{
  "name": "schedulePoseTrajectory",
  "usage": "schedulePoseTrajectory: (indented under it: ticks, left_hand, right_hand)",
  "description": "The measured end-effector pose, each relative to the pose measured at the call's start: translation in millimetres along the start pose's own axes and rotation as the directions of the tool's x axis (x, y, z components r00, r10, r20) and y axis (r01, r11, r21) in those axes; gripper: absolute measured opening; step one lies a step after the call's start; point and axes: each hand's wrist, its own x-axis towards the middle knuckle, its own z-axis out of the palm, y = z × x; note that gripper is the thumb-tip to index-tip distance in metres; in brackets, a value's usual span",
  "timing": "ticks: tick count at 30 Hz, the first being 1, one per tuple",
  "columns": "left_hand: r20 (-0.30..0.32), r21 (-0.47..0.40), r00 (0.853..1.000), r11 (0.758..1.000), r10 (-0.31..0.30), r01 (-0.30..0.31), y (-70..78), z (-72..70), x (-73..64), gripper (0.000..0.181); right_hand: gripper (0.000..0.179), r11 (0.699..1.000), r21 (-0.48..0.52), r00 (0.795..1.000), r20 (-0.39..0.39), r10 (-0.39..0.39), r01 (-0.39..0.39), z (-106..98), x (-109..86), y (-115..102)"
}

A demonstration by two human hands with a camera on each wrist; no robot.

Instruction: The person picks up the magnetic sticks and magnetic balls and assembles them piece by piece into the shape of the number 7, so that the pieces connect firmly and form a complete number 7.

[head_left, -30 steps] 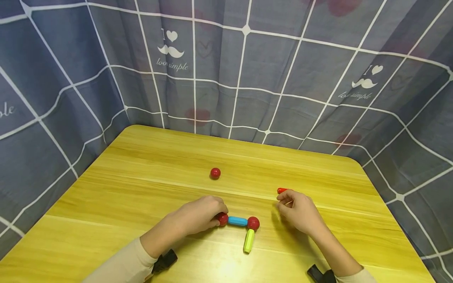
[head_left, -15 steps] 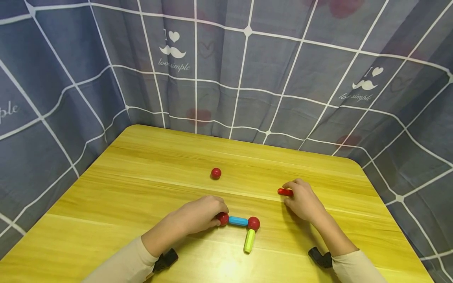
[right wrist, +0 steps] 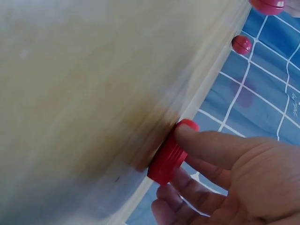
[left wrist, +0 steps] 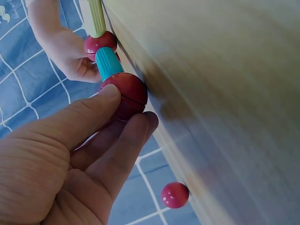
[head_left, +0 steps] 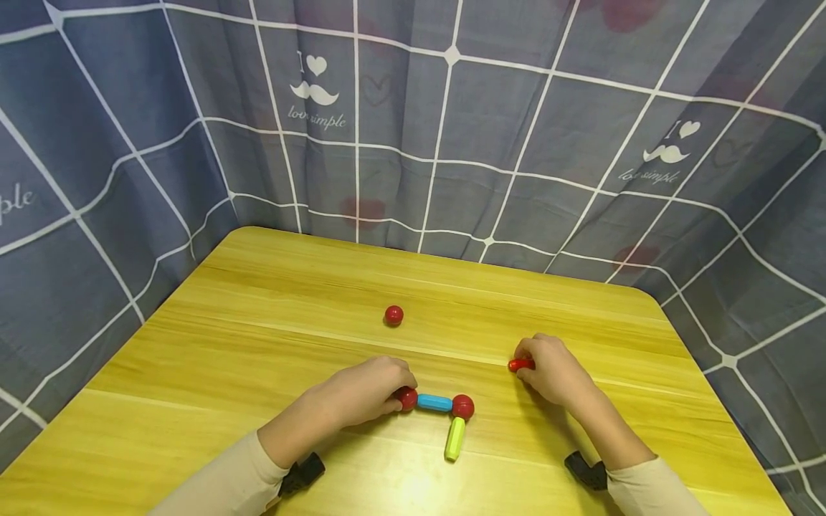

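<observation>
Left hand (head_left: pixel 368 390) pinching glossy red ball (left wrist: pixel 129 91), right hand (head_left: pixel 551 369) pinching ridged red rod (right wrist: pixel 168 157)

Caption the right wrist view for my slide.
The right hand pinches a ridged red stick while a loose red ball lies farther off.

Yellow table (head_left: pixel 226 322) across the lower half of the head view. On it: just below centre, a loose ball (head_left: pixel 393 315); lower, left ball (head_left: pixel 408 400), blue rod (head_left: pixel 434 403) and right ball (head_left: pixel 462 406) in a row, lime rod (head_left: pixel 454 439) running from right ball toward the bottom edge.
</observation>
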Motion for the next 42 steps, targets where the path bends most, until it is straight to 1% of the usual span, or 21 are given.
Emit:
schedulePoseTrajectory:
  ticks: [4, 8, 11, 16, 23, 29, 32, 35, 39, 42]
  left_hand:
    - [-0.002, 0.002, 1.0, 1.0, 0.0, 0.0, -0.1, -0.8, -0.1, 0.011]
    - [-0.003, 0.01, 1.0, 1.0, 0.005, -0.005, -0.2, -0.4, 0.1, 0.011]
    - [-0.002, 0.019, 1.0, 1.0, 0.004, -0.004, 0.1, 0.0, 0.3, 0.011]
    - [0.002, 0.029, 1.0, 1.0, -0.003, 0.003, -1.3, 0.9, 0.9, 0.01]
    - [-0.002, 0.023, 1.0, 1.0, 0.0, 0.0, -2.7, 2.8, 0.7, 0.009]
    - [0.0, 0.022, 1.0, 1.0, 0.001, -0.001, -3.0, 3.7, 1.0, 0.009]
    - [-0.002, 0.024, 1.0, 1.0, 0.001, -0.001, -3.1, 3.7, 1.1, 0.009]
    - [-0.004, 0.024, 1.0, 1.0, 0.002, -0.002, -3.1, 3.4, 0.9, 0.009]
    - [-0.002, 0.024, 1.0, 1.0, 0.001, -0.001, -3.0, 3.4, 0.6, 0.009]
    - [0.001, 0.022, 1.0, 1.0, -0.004, 0.004, -3.2, 3.5, 0.8, 0.009]
  right_hand:
    - [0.014, 1.0, 0.015, 0.999, 0.045, -0.004, 0.004, -1.9, -4.3, -2.9]
    - [0.013, 0.999, 0.041, 0.997, 0.073, -0.003, 0.0, -2.9, -9.4, -6.6]
    - [0.012, 0.999, 0.053, 0.996, 0.084, 0.003, -0.008, -2.7, -12.0, -8.6]
    - [0.011, 0.998, 0.067, 0.996, 0.085, -0.014, 0.008, -3.4, -15.6, -13.0]
    - [0.008, 0.995, 0.09, 0.995, 0.088, -0.041, 0.033, -4.0, -25.6, -27.3]
    - [0.006, 0.994, 0.102, 0.99, 0.133, -0.056, 0.042, -3.2, -34.5, -43.3]
    - [0.006, 0.992, 0.117, 0.983, 0.165, -0.075, 0.056, -2.5, -38.5, -50.8]
    - [0.006, 0.985, 0.15, 0.977, 0.183, -0.111, 0.084, -2.8, -42.4, -56.8]
    - [0.008, 0.976, 0.182, 0.97, 0.187, -0.152, 0.118, -2.0, -46.9, -62.4]
    - [0.008, 0.969, 0.214, 0.965, 0.201, -0.167, 0.123, 0.0, -50.2, -65.7]
